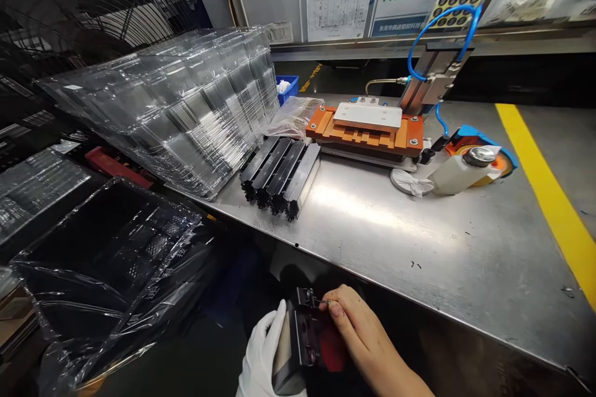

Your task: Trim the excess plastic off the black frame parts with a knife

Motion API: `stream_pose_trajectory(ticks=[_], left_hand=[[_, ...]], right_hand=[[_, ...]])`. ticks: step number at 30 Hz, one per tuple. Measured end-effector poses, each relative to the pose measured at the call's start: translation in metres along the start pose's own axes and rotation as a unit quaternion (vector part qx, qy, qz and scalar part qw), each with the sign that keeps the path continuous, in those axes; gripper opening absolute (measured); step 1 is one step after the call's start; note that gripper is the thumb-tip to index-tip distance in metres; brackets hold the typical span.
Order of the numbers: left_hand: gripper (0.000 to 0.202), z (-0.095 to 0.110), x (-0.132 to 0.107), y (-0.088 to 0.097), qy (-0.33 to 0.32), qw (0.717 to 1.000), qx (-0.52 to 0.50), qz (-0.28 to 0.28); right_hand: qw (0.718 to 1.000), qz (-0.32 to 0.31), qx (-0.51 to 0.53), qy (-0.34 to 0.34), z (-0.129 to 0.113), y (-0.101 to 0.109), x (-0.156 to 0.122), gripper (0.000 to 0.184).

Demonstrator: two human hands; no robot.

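Head view: off the steel table's (372, 245) near edge, a black part (303, 336), its long axis pointing away from the body, is gripped by the gloved left hand (263, 350), its far end just left of the bare right hand's (358, 325) pinched fingers, their hold unclear.

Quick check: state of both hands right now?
Left hand: gloved, closed around a black part, holding it.
Right hand: bare, fingers curled closed at the part's edge; whether they pinch something small cannot be told.
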State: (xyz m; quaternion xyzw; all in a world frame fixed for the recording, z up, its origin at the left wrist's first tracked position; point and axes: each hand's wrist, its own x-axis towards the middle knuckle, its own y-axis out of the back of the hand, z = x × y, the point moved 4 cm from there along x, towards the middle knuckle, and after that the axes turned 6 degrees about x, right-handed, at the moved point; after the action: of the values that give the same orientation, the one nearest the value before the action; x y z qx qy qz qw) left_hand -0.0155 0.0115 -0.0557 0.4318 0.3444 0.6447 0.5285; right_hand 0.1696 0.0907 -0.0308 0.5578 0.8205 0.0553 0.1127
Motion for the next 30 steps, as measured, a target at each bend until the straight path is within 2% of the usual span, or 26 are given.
stream_pose_trajectory(ticks=[4,7,9,13,15,17,19,24,26,30], left_hand=[[0.068,0.001,0.001,-0.001,0.005,1.0,-0.025,0.003],[0.072,0.001,0.001,0.0,0.006,0.999,-0.043,-0.011],[0.076,-0.001,0.001,0.003,0.012,0.998,-0.056,-0.034],[0.082,-0.004,0.003,0.01,0.007,0.993,-0.094,-0.073],[0.082,-0.004,0.003,0.01,0.003,0.993,-0.091,-0.074],[0.078,-0.004,0.002,0.008,0.008,0.997,-0.062,-0.055],[0.075,-0.002,0.001,0.006,-0.001,0.999,-0.029,-0.024],[0.075,0.0,0.005,0.006,-0.019,0.996,0.07,0.042],[0.078,-0.003,0.009,0.008,-0.045,0.99,0.12,0.067],[0.087,-0.012,0.018,0.01,-0.09,0.974,0.193,0.08]], right_hand=[[0.998,-0.009,-0.058,0.022,-0.003,-0.002,-0.002,0.042],[0.998,-0.024,-0.056,0.029,-0.003,-0.005,-0.002,0.042],[0.999,-0.015,-0.041,0.023,0.0,-0.006,0.0,0.041],[0.997,0.055,0.049,-0.011,0.008,0.0,0.006,0.043],[0.995,0.039,0.086,-0.043,0.01,-0.001,0.008,0.043],[0.993,-0.011,0.093,-0.069,0.01,-0.005,0.009,0.04],[0.991,-0.03,0.1,-0.084,0.011,-0.009,0.01,0.042],[0.983,0.059,0.146,-0.099,0.02,-0.003,0.006,0.039],[0.982,0.026,0.157,-0.1,0.023,-0.005,0.0,0.038],[0.977,-0.093,0.17,-0.09,0.018,-0.016,-0.017,0.04]])
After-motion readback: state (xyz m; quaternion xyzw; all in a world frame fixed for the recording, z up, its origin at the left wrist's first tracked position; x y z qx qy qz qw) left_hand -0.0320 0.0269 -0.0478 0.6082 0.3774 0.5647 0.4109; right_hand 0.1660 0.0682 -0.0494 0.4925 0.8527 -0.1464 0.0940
